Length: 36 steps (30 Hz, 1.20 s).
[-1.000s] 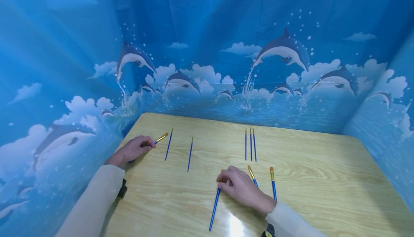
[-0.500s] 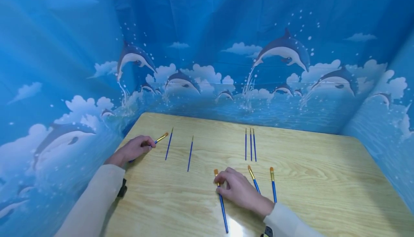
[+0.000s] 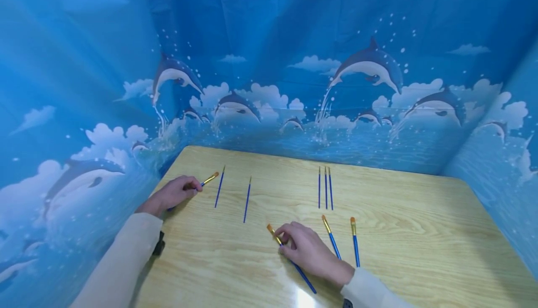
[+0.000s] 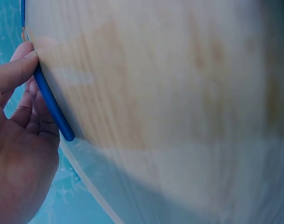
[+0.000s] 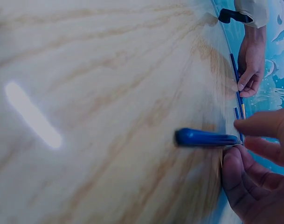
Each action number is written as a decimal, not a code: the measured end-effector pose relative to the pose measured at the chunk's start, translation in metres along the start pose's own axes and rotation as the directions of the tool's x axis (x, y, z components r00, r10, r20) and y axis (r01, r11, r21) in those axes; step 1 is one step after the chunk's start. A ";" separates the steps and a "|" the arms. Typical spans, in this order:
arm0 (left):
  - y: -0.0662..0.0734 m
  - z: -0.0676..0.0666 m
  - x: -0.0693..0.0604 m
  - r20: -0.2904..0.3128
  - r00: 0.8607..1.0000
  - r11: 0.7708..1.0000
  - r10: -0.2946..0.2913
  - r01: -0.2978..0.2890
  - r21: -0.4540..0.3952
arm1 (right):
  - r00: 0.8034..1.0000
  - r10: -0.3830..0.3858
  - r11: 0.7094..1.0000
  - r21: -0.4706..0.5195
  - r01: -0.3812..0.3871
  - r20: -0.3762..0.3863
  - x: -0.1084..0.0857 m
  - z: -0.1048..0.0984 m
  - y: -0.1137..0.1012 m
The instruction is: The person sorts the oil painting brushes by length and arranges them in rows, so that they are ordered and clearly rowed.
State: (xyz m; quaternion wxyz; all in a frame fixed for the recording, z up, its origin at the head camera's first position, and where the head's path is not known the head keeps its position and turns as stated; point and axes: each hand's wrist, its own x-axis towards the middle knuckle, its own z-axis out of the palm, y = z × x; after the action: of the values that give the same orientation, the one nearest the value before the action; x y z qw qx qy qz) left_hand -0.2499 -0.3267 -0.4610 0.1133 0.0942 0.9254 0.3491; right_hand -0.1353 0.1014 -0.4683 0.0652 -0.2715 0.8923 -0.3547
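At the table's left edge the left hand [image 3: 177,193] pinches a flat brush with a gold ferrule [image 3: 210,178]; its blue handle [image 4: 53,105] points back under the palm in the left wrist view. Near the front middle, the right hand [image 3: 308,248] holds another blue brush [image 3: 303,277] between thumb and fingers, the orange bristles toward the upper left. In the right wrist view that brush's handle end [image 5: 202,138] points at the camera from the right hand's fingers [image 5: 253,177]. Two wider brushes, one [image 3: 332,237] beside the right hand and one [image 3: 355,242] farther right, lie on the wood.
Two thin brushes [image 3: 220,187] [image 3: 247,200] lie apart between the hands, toward the back. Three more thin brushes [image 3: 326,189] lie side by side at the back, right of middle. The wooden table [image 3: 420,224] stands against a blue dolphin-print curtain [image 3: 269,65].
The brush at the right hand has turned, its bristle end swinging left and its handle end right. The right hand has shifted slightly. The left hand has stayed where it was.
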 end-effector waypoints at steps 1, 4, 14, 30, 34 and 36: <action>0.001 0.000 0.000 0.001 1.000 1.000 0.000 0.000 0.000 | 1.000 0.005 1.000 0.002 -0.005 0.001 -0.001 0.000 0.000; 0.001 0.000 0.001 0.003 1.000 1.000 0.004 -0.004 0.009 | 1.000 0.028 1.000 -0.002 -0.028 0.003 -0.003 0.000 0.002; 0.001 0.001 0.002 0.003 1.000 1.000 0.023 -0.023 0.014 | 0.999 0.027 1.000 0.006 -0.028 0.031 -0.004 -0.001 0.004; -0.002 0.000 0.002 0.009 1.000 1.000 0.002 -0.002 0.005 | 0.999 -0.004 1.000 -0.024 0.005 0.035 -0.008 0.000 0.002; -0.001 0.001 0.002 0.007 1.000 1.000 -0.014 0.014 0.000 | 0.998 -0.016 1.000 -0.001 0.016 0.057 -0.008 0.002 0.001; -0.002 0.002 0.002 0.006 1.000 1.000 -0.020 0.020 -0.003 | 0.998 -0.021 1.000 0.007 0.021 0.065 -0.008 0.003 0.000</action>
State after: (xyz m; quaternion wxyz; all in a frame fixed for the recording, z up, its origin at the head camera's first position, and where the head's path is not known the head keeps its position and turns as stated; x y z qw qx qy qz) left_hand -0.2514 -0.3261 -0.4641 0.1198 0.0859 0.9255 0.3489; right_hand -0.1277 0.1043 -0.4713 0.0915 -0.2921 0.8857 -0.3490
